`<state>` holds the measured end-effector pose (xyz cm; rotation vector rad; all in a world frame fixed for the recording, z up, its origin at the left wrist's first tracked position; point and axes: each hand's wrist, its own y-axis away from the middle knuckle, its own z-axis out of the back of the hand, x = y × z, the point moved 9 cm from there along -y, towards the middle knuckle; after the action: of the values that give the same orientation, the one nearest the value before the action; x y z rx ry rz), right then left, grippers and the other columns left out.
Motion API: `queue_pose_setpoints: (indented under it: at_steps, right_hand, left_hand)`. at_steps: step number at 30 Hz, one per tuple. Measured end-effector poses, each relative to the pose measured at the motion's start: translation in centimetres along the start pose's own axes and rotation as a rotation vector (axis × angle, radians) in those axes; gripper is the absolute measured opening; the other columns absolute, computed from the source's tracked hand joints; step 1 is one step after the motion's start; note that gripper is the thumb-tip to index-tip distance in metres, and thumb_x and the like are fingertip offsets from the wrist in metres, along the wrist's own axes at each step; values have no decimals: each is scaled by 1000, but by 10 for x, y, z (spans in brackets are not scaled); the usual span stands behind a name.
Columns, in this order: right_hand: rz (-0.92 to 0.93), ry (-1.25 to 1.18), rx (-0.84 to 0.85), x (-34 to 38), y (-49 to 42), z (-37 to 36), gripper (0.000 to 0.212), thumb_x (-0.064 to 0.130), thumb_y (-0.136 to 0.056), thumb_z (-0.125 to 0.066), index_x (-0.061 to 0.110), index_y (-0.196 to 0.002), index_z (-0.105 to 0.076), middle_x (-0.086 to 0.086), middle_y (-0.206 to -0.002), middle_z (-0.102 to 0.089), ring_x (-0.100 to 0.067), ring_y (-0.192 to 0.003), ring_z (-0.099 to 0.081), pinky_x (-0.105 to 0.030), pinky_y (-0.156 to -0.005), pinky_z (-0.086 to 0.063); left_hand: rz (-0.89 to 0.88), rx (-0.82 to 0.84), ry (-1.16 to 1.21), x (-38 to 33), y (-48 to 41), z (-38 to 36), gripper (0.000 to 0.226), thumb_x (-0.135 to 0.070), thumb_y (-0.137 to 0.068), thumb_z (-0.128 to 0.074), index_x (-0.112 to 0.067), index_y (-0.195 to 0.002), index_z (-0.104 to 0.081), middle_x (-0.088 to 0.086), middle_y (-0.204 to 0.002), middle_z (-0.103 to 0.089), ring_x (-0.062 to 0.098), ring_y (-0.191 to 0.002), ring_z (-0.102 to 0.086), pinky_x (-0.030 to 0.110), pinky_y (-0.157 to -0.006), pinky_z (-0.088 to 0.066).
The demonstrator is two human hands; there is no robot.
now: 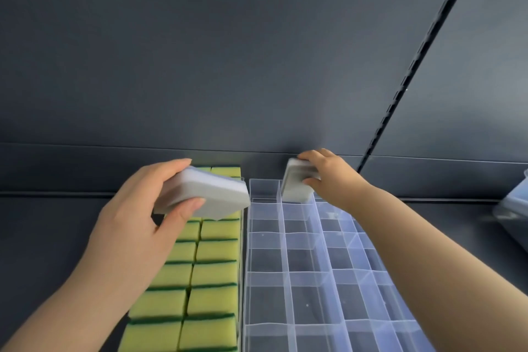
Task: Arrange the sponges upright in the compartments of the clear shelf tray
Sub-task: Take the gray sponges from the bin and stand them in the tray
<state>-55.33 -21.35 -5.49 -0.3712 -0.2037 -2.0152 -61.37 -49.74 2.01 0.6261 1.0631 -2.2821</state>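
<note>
The left hand (134,208) grips a white sponge (211,194) held nearly flat, centre-left of the frame, above the rows of yellow-green sponges (200,274). The right hand (334,174) grips a second white sponge (295,186), nearly upright, at the top end of the clear tray (285,266).

- The dark shelf (57,237) is flat, with a dark wall behind it.
- A clear tray (303,306) with many small parts sits in the middle.
- Yellow sponges (214,274) stand in two rows just left of it.
- A clear box (514,208) sits at the far right.
</note>
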Motion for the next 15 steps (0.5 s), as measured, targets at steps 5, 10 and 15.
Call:
queue_pose_setpoints:
  at_steps: [5,10,15]
  right_hand:
    - [38,43,37,0,-4,-14,47,17,-91,-54,20,-136,-39,-4,-134,-43,-24,-117,-45,-29,-95,-38]
    - [62,52,44,-2,-6,-21,47,18,-90,-54,19,-135,-40,-2,-135,-43,-24,-116,-46,-30,-95,-39]
    - [85,96,-51,0,-2,-3,39,23,-81,-59,16,-116,-43,-1,-114,-53,-23,-96,-50,-32,-75,-42]
  left_hand:
    - [13,-4,-9,-1,-2,-3,45,-34,-78,-58,-23,-121,-56,-29,-113,-50,-14,-104,-45,-2,-83,-32]
    - [27,-7,-22,0,-4,-7,45,-33,-78,-59,-23,-121,-56,-24,-115,-52,-6,-103,-49,-1,-84,-32]
    - [37,5,-47,0,-6,-10,45,-32,-78,-60,-22,-121,-56,-27,-113,-51,0,-99,-51,-1,-84,-33]
